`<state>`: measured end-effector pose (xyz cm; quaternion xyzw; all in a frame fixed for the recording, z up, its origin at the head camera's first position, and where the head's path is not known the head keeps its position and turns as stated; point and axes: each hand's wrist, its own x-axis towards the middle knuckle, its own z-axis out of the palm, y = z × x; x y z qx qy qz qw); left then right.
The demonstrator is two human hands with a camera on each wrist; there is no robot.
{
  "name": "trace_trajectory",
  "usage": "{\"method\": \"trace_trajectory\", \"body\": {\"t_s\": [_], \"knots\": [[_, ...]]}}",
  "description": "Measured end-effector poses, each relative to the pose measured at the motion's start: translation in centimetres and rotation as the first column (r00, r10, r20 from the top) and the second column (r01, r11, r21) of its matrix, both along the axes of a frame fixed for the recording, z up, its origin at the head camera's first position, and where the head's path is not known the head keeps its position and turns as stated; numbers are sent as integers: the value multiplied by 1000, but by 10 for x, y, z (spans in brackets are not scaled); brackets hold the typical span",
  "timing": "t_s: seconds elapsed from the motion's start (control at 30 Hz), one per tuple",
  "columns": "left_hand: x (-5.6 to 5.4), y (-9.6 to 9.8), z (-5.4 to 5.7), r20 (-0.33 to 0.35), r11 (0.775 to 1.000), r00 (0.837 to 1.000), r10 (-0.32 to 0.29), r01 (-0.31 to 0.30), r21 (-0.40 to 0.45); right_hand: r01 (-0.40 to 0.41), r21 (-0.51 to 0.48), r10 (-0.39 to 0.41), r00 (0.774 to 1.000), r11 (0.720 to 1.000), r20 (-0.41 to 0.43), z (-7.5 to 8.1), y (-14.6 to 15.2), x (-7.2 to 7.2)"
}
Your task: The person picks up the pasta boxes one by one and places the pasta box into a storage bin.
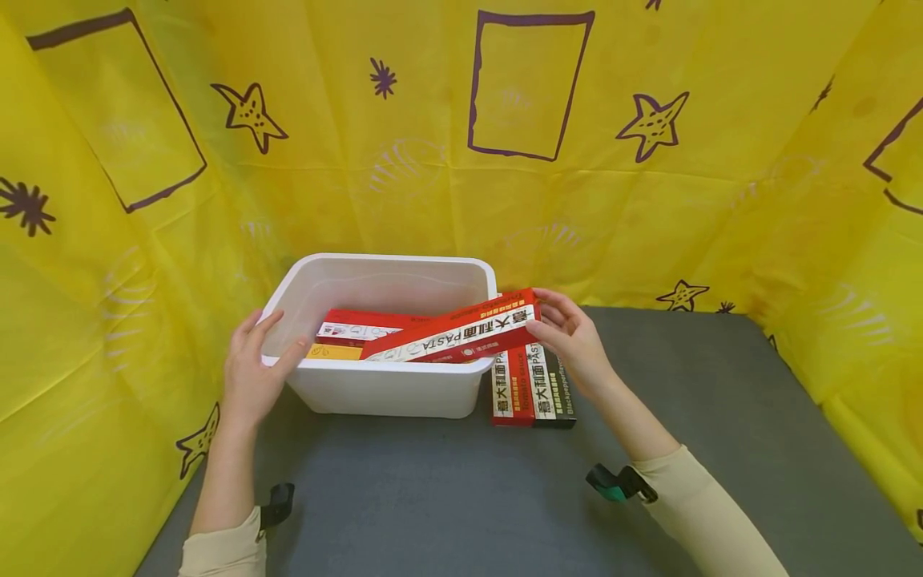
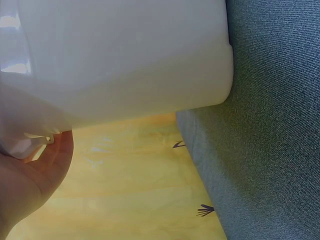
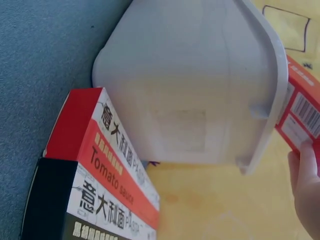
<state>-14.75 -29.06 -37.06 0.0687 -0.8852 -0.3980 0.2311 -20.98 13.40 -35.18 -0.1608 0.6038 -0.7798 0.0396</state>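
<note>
Cardboard, thin and smooth, formed the long red pasta box (image 1: 450,334), which slanted over the white bin (image 1: 382,393), 1 end raised beyond the right rim and the other down inside. It looked light and stiff along its length, a little slick on its printed faces. Dry pasta within would probably be brittle, so a squeeze on the narrow edges seemed safer than any bending, and a hold nearer mid-length would likely balance better.

The right hand (image 1: 577,344) pinched the raised end, thumb and fingers drawn in to the carton's thickness. The left hand (image 1: 252,377) gripped the bin's rim at the left front corner, partly closed round the plastic.

The bin was smooth, with rounded corners and a rolled lip. Inside lay another red box (image 1: 360,324) and a yellow box (image 1: 335,352); whether the slanted carton touched them could not be told. Just right of the bin, 2 cartons lay side by side, a tomato sauce box (image 1: 513,393) and a black box (image 1: 554,393), both square-edged. Beneath was a grey table (image 1: 433,489) with a woven texture, backed by a creased yellow curtain (image 1: 433,208).
</note>
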Motion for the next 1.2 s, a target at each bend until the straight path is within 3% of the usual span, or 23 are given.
{"method": "trace_trajectory", "body": {"t_s": [0.57,0.97,1.2], "knots": [[-1,-2,0,21,1000,1000,-1,1,16,43,295,-18,996,955,-85,-1,-13,-4],[-1,-1,-1,20,1000,1000,0,0,24,49,338,6,987,940,-161,-6,-23,-3],[0,-1,-1,32,999,999,1,-2,35,71,415,50,960,907,-274,-7,-26,0]]}}
